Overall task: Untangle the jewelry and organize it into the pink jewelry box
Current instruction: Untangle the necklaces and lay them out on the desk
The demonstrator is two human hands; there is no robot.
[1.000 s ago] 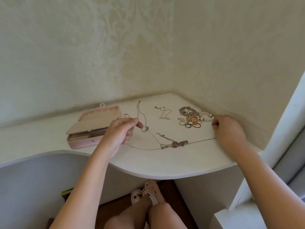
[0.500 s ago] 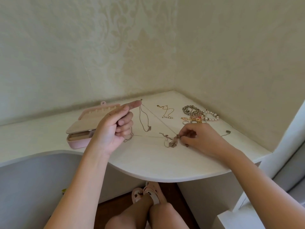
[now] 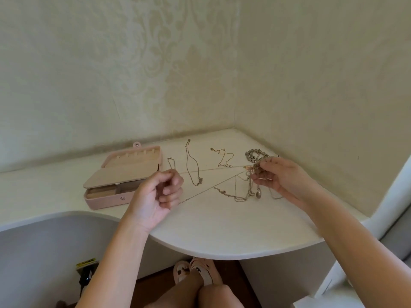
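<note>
Left hand [image 3: 155, 196]: fingers curled, thumb and forefinger pinched one end of a thin chain [image 3: 211, 170], taut toward the right. Right hand [image 3: 287, 181]: fingertips gripped the tangle [image 3: 251, 168] of chains above the white tabletop [image 3: 222, 230]; an oval pendant [image 3: 258, 193] hung from it. Second strand ran from the tangle to below my left hand, couldn't tell if same chain. Pink jewelry box [image 3: 124, 172] sat open at left, just beside left hand. One necklace [image 3: 191, 167] and a gold chain [image 3: 224, 157] lay flat between box and tangle; bead bracelets [image 3: 252, 153] in the corner behind my right fingers.
</note>
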